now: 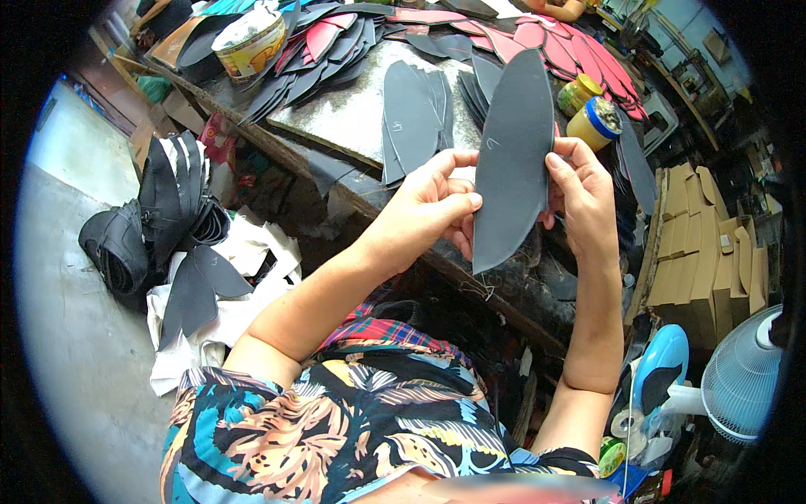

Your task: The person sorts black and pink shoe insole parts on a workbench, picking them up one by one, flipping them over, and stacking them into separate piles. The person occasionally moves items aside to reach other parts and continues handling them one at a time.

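A long black shoe insole is held up in front of me over the table's near edge. My left hand pinches its left edge between thumb and fingers. My right hand grips the opposite edge, thumb in front and fingers partly hidden behind. The piece is tilted slightly, its pointed end down, with a small pale mark on its face. Just beyond my left hand, a stack of similar black insoles lies on the pale worktop.
Black pieces and pink pieces are heaped at the back. A tub stands far left; two jars, one with a blue rim, stand right. Cardboard and a fan are at right; black bundles lie left.
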`<state>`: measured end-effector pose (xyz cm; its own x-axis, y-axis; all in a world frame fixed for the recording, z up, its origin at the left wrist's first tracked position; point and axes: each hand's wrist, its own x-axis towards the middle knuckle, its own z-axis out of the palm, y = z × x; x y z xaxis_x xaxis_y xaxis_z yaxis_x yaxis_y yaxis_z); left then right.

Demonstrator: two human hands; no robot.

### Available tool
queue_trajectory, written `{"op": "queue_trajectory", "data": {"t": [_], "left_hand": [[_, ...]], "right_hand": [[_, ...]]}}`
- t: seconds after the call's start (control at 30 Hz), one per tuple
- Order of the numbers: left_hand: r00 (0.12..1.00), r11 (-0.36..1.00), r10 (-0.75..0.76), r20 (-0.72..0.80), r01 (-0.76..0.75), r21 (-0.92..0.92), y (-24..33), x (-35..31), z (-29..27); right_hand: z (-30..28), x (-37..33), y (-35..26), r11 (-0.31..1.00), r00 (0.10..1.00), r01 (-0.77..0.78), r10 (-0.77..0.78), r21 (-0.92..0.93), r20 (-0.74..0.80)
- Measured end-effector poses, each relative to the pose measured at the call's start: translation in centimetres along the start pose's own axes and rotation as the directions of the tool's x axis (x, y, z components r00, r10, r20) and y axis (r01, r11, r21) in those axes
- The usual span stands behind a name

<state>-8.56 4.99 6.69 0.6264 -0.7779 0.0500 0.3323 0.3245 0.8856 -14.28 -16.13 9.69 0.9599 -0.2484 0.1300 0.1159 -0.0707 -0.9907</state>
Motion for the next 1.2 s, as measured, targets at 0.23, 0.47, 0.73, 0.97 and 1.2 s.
{"op": "queue_trajectory", "data": {"t": [0.23,0.47,0.73,0.97,1.2], "left_hand": [[0.912,0.896,0.363,-0.194,-0.284,0.341,1.2,0.1,-2.8],[0.819,0.003,0.548,-0.168,0.199,0.980,2.2,0.9,-10.0],[0.752,-0.064,0.653,-0.091,0.175,0.982,1.8,5.6,-14.4],[0.678,0.004,0.733,-0.058,0.081,0.997,0.6,6.0,-15.5],[0.687,0.061,0.723,-0.073,0.042,0.997,1.2,5.8,-15.2]], "right_hand": [[0.1,0.0,0.3,0.966,0.981,0.172,-0.185,-0.191,-0.051],[0.8,-0.3,0.0,0.934,0.971,0.225,-0.240,-0.277,-0.020],[-0.9,8.8,-5.3,0.415,0.905,0.390,-0.336,-0.822,0.260],[-2.3,27.1,1.1,-0.049,0.891,0.437,-0.111,-0.898,0.440],[-2.1,35.2,8.8,-0.116,0.910,0.410,0.120,-0.905,0.397]]}}
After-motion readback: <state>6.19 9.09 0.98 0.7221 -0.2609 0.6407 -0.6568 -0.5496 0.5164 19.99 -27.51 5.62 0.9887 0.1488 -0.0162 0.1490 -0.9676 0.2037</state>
